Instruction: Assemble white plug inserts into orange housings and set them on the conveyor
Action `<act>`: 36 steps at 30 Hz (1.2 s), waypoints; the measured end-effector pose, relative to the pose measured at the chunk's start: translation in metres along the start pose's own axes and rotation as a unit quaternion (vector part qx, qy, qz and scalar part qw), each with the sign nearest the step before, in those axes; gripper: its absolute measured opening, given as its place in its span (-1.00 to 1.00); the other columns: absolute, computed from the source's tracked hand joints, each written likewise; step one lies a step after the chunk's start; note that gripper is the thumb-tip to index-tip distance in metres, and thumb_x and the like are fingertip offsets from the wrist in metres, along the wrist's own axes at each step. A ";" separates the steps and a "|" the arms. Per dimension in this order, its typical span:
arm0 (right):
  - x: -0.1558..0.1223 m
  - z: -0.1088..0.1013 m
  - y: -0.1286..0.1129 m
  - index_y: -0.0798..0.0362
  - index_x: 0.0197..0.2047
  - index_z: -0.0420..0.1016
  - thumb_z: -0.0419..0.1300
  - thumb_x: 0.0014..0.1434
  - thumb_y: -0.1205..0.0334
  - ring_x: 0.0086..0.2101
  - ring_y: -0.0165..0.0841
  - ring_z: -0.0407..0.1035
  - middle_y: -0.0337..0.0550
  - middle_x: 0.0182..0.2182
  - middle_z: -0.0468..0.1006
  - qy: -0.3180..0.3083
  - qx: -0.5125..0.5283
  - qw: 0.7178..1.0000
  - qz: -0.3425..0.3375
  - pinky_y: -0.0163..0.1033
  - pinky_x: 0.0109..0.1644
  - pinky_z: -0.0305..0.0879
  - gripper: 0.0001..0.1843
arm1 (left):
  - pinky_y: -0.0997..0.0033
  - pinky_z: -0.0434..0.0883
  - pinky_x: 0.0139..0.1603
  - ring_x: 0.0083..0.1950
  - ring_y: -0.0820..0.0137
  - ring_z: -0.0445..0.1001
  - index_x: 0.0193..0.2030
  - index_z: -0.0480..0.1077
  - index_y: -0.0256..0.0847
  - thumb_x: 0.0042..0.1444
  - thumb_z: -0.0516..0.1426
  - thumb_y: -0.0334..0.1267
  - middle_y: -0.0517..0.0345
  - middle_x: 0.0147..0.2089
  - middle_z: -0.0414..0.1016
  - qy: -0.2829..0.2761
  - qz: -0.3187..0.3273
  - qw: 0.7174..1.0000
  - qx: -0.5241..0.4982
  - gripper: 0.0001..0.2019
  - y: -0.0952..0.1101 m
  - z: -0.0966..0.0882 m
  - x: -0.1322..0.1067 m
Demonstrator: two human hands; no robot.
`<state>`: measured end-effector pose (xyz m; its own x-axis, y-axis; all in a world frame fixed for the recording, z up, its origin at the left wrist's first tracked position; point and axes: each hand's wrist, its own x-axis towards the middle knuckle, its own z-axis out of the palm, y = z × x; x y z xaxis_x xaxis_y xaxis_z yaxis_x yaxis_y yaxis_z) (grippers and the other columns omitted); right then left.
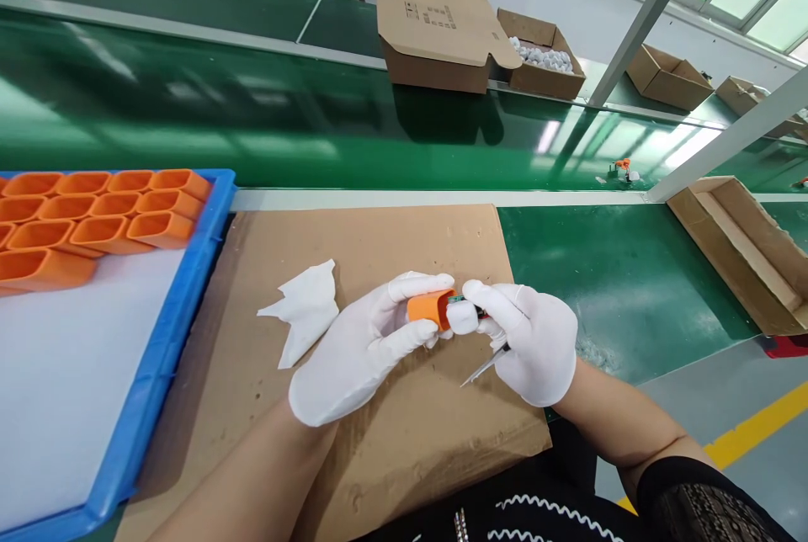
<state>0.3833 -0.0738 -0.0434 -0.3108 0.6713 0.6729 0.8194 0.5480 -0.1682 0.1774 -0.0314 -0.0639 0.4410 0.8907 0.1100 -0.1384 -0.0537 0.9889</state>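
My left hand (359, 348), in a white glove, is closed round a small orange plastic housing (427, 307) held above a sheet of brown cardboard (379, 256). In a matching white glove, my right hand (530, 340) pinches a small dark and green part (459, 300) at the housing's open end. Metal tweezers (483, 368) are tucked under the right hand's lower fingers and point left and down. A crumpled white cloth (306, 306) lies on the cardboard just left of my left hand.
A blue tray (183, 289) at the left holds rows of orange housings (94, 209) on a white liner. A green conveyor belt (252, 121) runs behind. Open cardboard boxes (442, 29) stand beyond it, another box (738, 247) at the right. Metal frame posts (637, 29) rise at upper right.
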 end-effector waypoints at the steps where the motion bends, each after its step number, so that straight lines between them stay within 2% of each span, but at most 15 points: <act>1: 0.000 0.000 -0.001 0.01 0.15 0.44 0.06 0.24 0.47 -0.39 -0.43 0.49 -0.24 -0.22 0.66 -0.001 -0.005 1.000 0.000 -0.29 -0.45 0.25 -0.55 | 0.42 0.53 -0.32 -0.35 0.42 0.50 0.06 0.57 -0.02 0.15 0.30 -0.08 0.03 -0.12 0.55 0.001 0.001 1.000 0.010 -0.67 0.000 -0.001 0.000; 7: -0.001 -0.001 -0.004 -0.02 0.12 0.50 0.07 0.20 0.44 -0.43 -0.44 0.44 -0.27 -0.27 0.66 -0.021 -0.031 0.999 0.009 -0.28 -0.49 0.15 -0.55 | 0.44 0.55 -0.25 -0.26 0.39 0.54 0.06 0.56 0.11 0.15 0.30 -0.11 0.07 -0.04 0.56 -0.004 0.016 0.999 0.037 -0.69 -0.001 -0.002 -0.002; 12: 0.001 -0.001 -0.005 0.01 0.10 0.53 0.06 0.19 0.46 -0.48 -0.45 0.39 -0.30 -0.31 0.66 -0.030 -0.044 0.999 0.004 -0.26 -0.49 0.12 -0.54 | 0.34 0.57 -0.11 -0.11 0.26 0.57 0.06 0.56 0.04 0.14 0.31 -0.11 0.03 -0.02 0.57 -0.001 0.009 0.997 0.076 -0.67 0.001 -0.003 -0.002; 19: 0.003 -0.003 -0.007 -0.04 0.12 0.52 0.11 0.19 0.44 -0.50 -0.46 0.34 -0.33 -0.34 0.64 -0.074 -0.078 0.994 0.009 -0.24 -0.50 0.04 -0.54 | 0.27 0.51 0.08 -0.06 0.26 0.55 0.03 0.56 0.01 0.13 0.30 -0.14 0.06 0.01 0.57 -0.003 -0.008 0.992 0.123 -0.70 0.002 -0.002 -0.003; 26: 0.008 -0.006 -0.012 -0.02 -0.01 0.58 0.09 0.15 0.48 -0.60 -0.43 0.20 -0.29 -0.45 0.57 -0.067 -0.116 0.991 0.013 -0.19 -0.54 -0.05 -0.59 | 0.30 0.54 0.00 -0.08 0.22 0.57 -0.03 0.60 0.02 0.06 0.34 -0.11 0.04 -0.07 0.59 0.027 -0.004 0.994 0.101 -0.70 0.005 0.004 -0.002; 32: 0.002 0.003 -0.024 -0.07 -0.04 0.61 0.12 0.26 0.39 -0.66 -0.41 0.12 -0.30 -0.60 0.43 -0.058 -0.196 0.979 0.024 -0.14 -0.58 -0.12 -0.70 | 0.34 0.54 -0.06 -0.10 0.24 0.55 -0.08 0.61 -0.03 0.04 0.34 -0.14 0.07 -0.10 0.59 0.040 -0.042 0.993 0.100 -0.73 0.004 0.017 -0.001; 34: 0.000 0.006 -0.026 -0.05 0.04 0.58 0.16 0.23 0.37 -0.65 -0.39 0.17 -0.27 -0.56 0.48 -0.090 -0.218 0.971 0.032 -0.14 -0.59 -0.11 -0.65 | 0.34 0.53 -0.06 -0.11 0.25 0.54 -0.07 0.60 -0.03 0.01 0.36 -0.12 0.10 -0.11 0.59 0.051 -0.066 0.990 0.110 -0.69 0.000 0.021 0.000; 36: 0.000 0.006 -0.025 0.01 0.16 0.52 0.20 0.12 0.39 -0.60 -0.38 0.27 -0.20 -0.37 0.60 -0.156 -0.197 0.967 0.028 -0.15 -0.60 -0.04 -0.49 | 0.32 0.51 -0.02 -0.09 0.24 0.54 -0.07 0.61 -0.04 -0.02 0.37 -0.08 0.11 -0.09 0.59 0.067 -0.087 0.988 0.107 -0.66 -0.004 0.024 0.001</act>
<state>0.3596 -0.0841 -0.0435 -0.3406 0.8465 0.4093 0.9401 0.3145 0.1317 0.1996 -0.0411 -0.0657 0.3192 0.9456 -0.0635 0.1257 0.0242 0.9918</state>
